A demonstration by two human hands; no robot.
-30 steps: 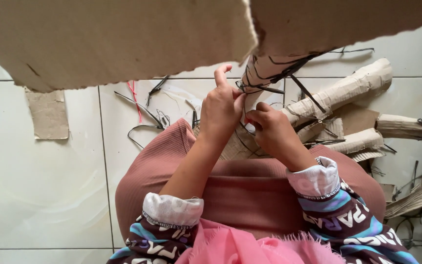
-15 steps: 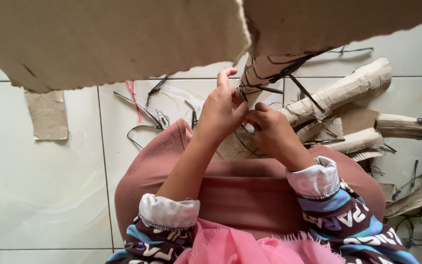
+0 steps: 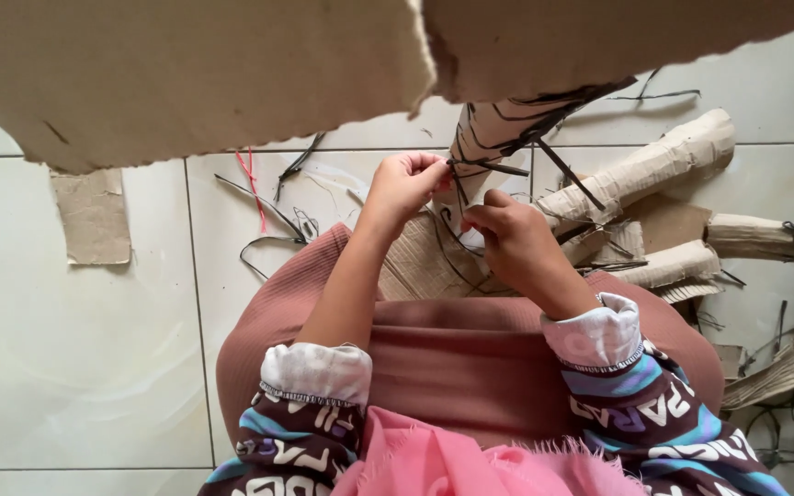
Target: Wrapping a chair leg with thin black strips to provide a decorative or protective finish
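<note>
An upright rolled cardboard tube [image 3: 487,138] wrapped in thin black wire stands under a big torn cardboard sheet [image 3: 186,64]. My left hand [image 3: 404,184] is closed, pinching the black wire [image 3: 484,166] at the tube's left side. My right hand [image 3: 512,241] sits just below and to the right, fingers curled near the same wire and the tube's base. Both hands are over my lap in a dusty pink skirt [image 3: 452,358]. What exactly my right fingers hold is hidden.
More wire-bound cardboard rolls [image 3: 654,165] lie on the white tile floor to the right, with scraps [image 3: 783,367] beyond. Loose black wire pieces [image 3: 268,230] and a red strand [image 3: 252,174] lie at centre left. A flat cardboard piece [image 3: 94,216] rests at far left.
My left hand's raised finger has curled in; the hand is now a closed pinch on the wire. My right hand has dropped slightly lower and away from the left.
</note>
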